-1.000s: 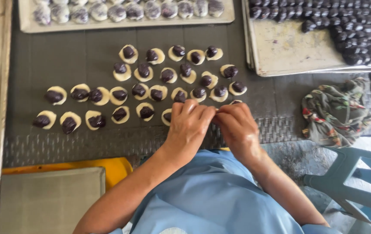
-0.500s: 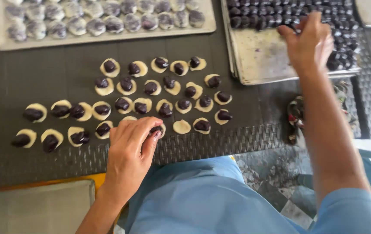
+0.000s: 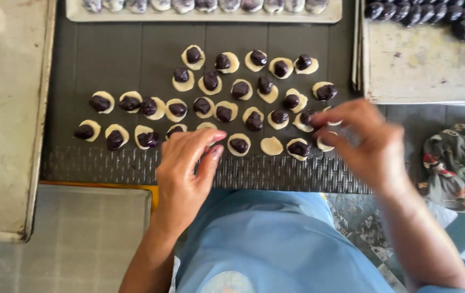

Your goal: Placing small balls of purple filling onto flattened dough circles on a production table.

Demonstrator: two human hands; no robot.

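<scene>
While pale dough discs [image 3: 238, 89] topped with dark balls are spread over the dark worktop [image 3: 113, 59], both hands are held at their near edge.
The right hand [image 3: 371, 144], at three o'clock, is pinched on a dark ball [image 3: 315, 134]; the left hand [image 3: 186, 171], fingers [image 3: 211, 138] together and empty, is laid at six o'clock.

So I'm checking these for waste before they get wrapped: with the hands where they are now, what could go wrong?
1. The right hand works low over tightly packed dough discs; it could knock a dark filling ball off its disc.
2. The left hand rests at the front row and might flatten the disc under its fingertips.
3. One bare disc has no filling and could be missed.
</scene>
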